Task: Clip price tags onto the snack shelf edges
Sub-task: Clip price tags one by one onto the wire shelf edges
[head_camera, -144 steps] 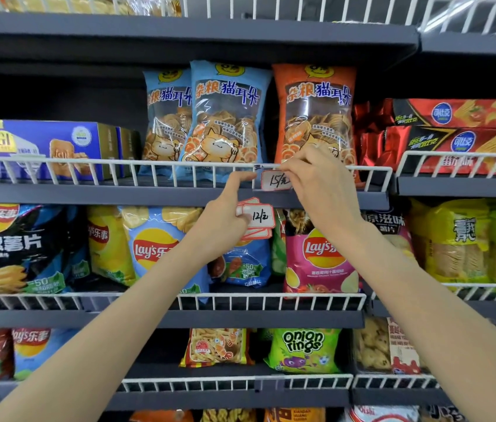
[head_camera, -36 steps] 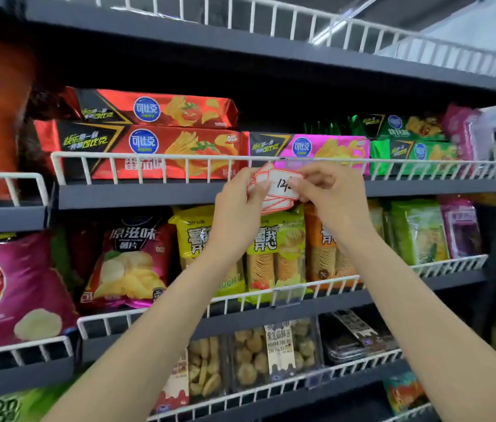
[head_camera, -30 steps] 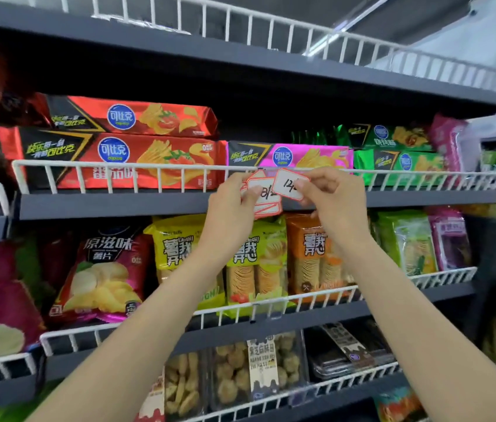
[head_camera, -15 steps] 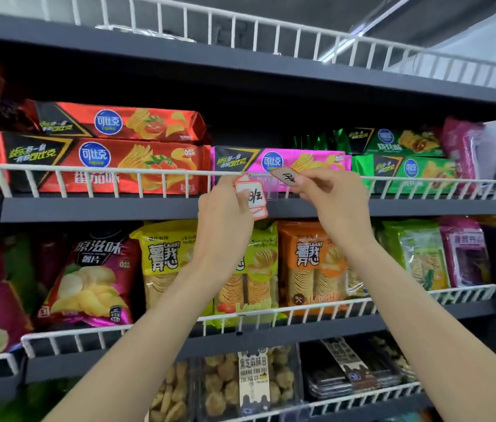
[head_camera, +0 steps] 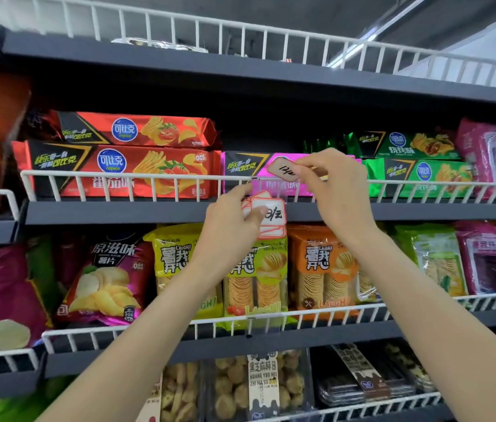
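Right hand (head_camera: 336, 190) pinching single price tag (head_camera: 283, 172), held at wire rail (head_camera: 137, 176) of chip-box shelf, in front of magenta box (head_camera: 240, 169). Left hand (head_camera: 233, 222) gripping small stack of spare tags (head_camera: 269, 214) just below, against grey shelf edge (head_camera: 112, 212), forefinger raised to a clear clip (head_camera: 255, 184) on rail. Tag not yet seated in clip. No tags visible clipped elsewhere on this section. Judged early-to-mid: this tag pending, several more in stack, lower rails unlabelled.
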